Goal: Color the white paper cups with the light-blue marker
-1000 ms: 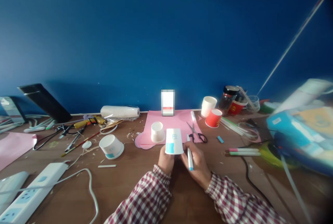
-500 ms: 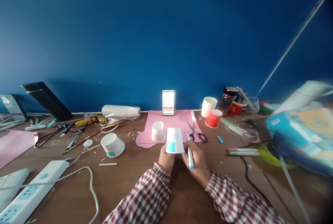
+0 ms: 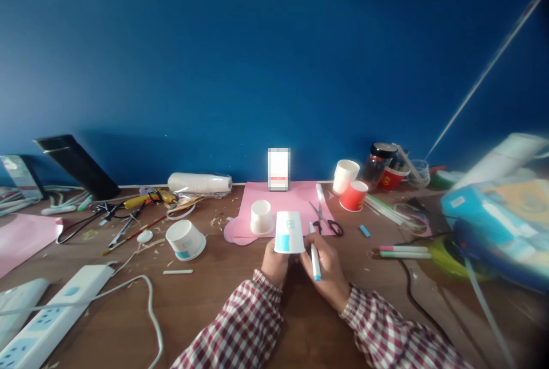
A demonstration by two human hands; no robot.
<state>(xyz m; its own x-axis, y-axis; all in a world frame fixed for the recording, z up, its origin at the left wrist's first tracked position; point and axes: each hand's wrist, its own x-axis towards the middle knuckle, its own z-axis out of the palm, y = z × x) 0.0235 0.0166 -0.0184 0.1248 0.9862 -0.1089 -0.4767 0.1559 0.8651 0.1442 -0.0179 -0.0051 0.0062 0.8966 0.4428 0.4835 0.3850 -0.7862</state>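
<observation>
My left hand [image 3: 275,263] is closed around the lower left of an upside-down white paper cup [image 3: 295,231]. A blue window outline and a blue filled rectangle are drawn on the cup's side. My right hand [image 3: 326,263] grips a white marker with a blue end [image 3: 315,261], and its fingertips touch the cup's lower right edge. The fingers under the cup are hidden. Just behind the cup, another white paper cup [image 3: 261,216] stands upside down on a pink sheet [image 3: 295,193]. Black-handled scissors [image 3: 328,223] lie to the right.
A third white cup with blue colouring [image 3: 185,239] stands to the left. Further left lie a power strip [image 3: 55,312] and its cable. A red cup [image 3: 354,196], a tall white cup [image 3: 346,177] and markers [image 3: 405,252] are on the right. The blue wall [image 3: 274,71] bounds the back.
Almost nothing differs. The cup and marker stay in my hands in nearly the same place, and the view has shifted very slightly.
</observation>
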